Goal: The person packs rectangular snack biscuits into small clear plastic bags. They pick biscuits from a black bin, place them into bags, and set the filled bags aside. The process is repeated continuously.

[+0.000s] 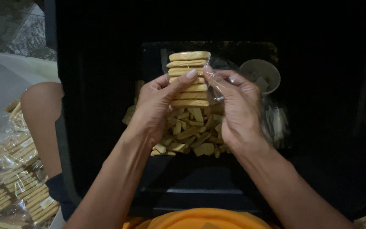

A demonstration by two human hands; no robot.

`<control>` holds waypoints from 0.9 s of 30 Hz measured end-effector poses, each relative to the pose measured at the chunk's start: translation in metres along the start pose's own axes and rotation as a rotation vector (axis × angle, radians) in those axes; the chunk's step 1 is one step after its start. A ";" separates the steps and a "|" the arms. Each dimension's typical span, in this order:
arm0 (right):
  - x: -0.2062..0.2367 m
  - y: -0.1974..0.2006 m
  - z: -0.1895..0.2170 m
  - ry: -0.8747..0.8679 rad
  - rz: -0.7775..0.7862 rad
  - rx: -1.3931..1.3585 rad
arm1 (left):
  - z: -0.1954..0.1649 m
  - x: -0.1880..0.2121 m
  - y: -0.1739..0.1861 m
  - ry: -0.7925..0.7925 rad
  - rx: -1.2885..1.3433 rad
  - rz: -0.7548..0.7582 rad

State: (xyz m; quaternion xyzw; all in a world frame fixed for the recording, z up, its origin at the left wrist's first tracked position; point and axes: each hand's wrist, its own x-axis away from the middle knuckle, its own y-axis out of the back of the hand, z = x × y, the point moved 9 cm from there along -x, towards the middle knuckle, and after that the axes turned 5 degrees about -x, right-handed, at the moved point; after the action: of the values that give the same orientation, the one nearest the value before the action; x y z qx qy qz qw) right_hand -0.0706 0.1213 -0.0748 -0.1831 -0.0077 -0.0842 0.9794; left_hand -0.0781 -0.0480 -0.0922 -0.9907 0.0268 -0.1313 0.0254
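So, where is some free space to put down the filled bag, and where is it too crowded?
The dark tray is bare along its near edge, between the loose biscuit pieces and the orange shirt. Its left side, beside the left hand, also looks bare, though dim. Crowded: the middle under both hands, the small bowl by the right hand, and the packed bags far left.

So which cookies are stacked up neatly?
The stack of cookies held between both hands inside a clear bag; the loose pile of cookies below lies jumbled in the black tray.
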 end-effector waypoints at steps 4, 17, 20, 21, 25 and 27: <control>-0.002 -0.008 0.002 0.011 0.021 -0.004 | -0.011 0.005 -0.002 -0.076 0.088 0.071; -0.013 -0.023 0.006 -0.072 0.285 0.079 | -0.017 0.008 0.010 -0.139 0.156 -0.049; -0.015 -0.018 0.013 0.013 0.290 0.186 | -0.007 0.008 0.007 -0.051 0.212 -0.055; -0.015 -0.017 0.012 0.001 0.291 0.221 | -0.004 0.008 0.006 -0.021 0.224 -0.061; -0.011 -0.016 0.003 -0.069 0.278 0.200 | -0.006 0.006 0.001 -0.065 0.202 -0.008; -0.007 -0.012 -0.006 -0.132 0.244 0.134 | -0.001 0.007 0.001 -0.062 0.176 -0.036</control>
State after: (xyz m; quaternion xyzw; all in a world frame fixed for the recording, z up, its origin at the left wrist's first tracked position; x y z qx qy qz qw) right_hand -0.0799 0.1090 -0.0767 -0.1223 -0.0553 0.0483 0.9898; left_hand -0.0716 -0.0496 -0.0890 -0.9885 -0.0035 -0.1029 0.1108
